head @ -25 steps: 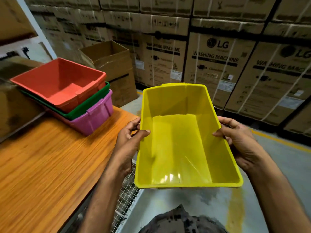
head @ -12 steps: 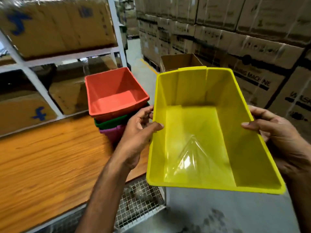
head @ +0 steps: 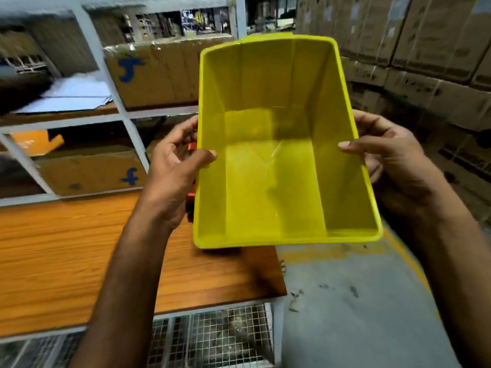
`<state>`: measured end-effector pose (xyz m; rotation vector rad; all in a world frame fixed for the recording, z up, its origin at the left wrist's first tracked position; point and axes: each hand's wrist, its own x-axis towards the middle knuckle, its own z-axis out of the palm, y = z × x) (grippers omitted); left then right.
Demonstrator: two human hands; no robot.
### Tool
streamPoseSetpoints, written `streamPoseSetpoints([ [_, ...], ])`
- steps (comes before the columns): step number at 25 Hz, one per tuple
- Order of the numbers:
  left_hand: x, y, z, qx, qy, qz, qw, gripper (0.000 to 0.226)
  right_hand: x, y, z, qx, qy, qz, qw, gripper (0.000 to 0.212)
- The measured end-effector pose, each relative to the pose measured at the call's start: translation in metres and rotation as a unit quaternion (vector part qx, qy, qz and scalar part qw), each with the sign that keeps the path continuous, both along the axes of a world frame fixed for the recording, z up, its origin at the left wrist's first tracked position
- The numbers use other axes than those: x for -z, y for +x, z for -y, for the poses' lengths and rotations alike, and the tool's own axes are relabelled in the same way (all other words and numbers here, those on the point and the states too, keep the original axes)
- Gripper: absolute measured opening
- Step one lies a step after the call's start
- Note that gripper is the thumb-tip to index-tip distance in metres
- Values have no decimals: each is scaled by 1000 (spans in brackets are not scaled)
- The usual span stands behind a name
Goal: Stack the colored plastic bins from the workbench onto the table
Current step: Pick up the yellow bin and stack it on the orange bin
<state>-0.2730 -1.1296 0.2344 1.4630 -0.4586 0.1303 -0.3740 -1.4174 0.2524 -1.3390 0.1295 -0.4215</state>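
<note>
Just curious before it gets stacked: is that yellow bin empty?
Empty. The yellow bin shows only its bare floor and walls, held open side up by both hands.

Grey concrete floor (head: 358,314), white shelving (head: 111,83), stacked cardboard cartons (head: 430,49) behind.

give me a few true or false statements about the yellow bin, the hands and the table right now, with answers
1. Both hands grip the yellow bin, the left hand on one long side and the right hand on the other. True.
2. The yellow bin is full of small parts. False: it is empty.
3. The bin rests flat on the wooden table. False: it is held in the air above the table's end.
4. Cardboard boxes sit on the shelving behind the table. True.
5. Each thumb hooks over the bin's rim. True.
</note>
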Motion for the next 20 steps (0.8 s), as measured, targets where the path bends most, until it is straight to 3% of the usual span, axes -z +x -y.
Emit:
streamPoseSetpoints([
  [6, -25, 88, -41, -46, -1, 28, 999, 75, -15, 103, -43, -60, -35, 55, 996, 54],
  [11, -27, 149, -66, -45, 31, 3, 998, 91, -3, 178, -59, -37, -97, 55, 993, 56],
  [20, -11, 208, -68, -63, 77, -60, 993, 76, 6, 248, -58, -86, -28, -68, 994, 50],
])
